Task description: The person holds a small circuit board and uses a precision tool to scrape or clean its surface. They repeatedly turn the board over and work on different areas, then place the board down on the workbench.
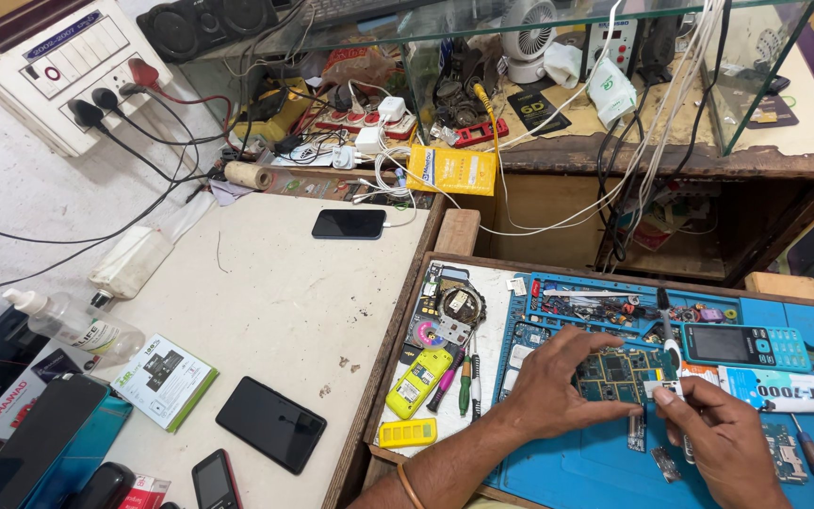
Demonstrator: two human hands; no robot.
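Blue work mat (605, 467) bearing circuit board (614, 374), keypad phone (744, 345).
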